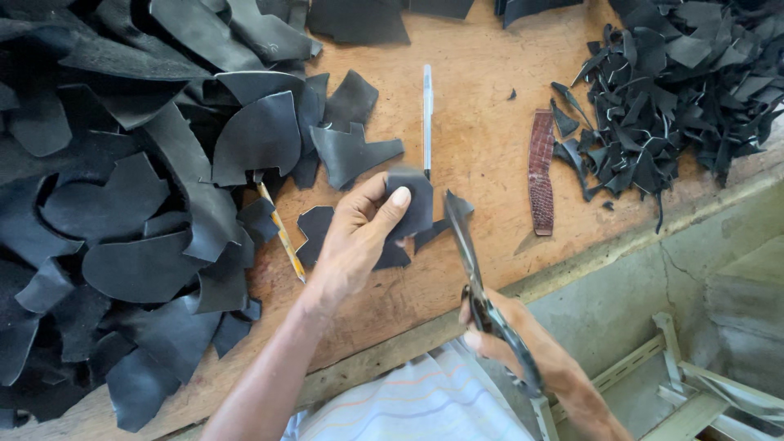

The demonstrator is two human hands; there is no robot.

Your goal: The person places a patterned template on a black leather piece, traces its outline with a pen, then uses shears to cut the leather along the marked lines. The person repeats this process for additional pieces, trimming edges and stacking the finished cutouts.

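My left hand [358,237] grips a small black leather piece [413,200] between thumb and fingers, holding it just above the wooden tabletop [482,139]. My right hand [523,343] is closed around the handles of long metal scissors [478,278]. The scissor blades point up toward the leather piece and their tip touches its right edge. More black leather offcuts [318,229] lie flat on the table under my left hand.
A big heap of black leather pieces [122,188] fills the left side. Small black trimmings [678,90] pile at the top right. A clear pen [426,114], a yellow pencil [282,233] and a reddish-brown textured strip [541,171] lie on the table. A pale frame [694,392] stands below.
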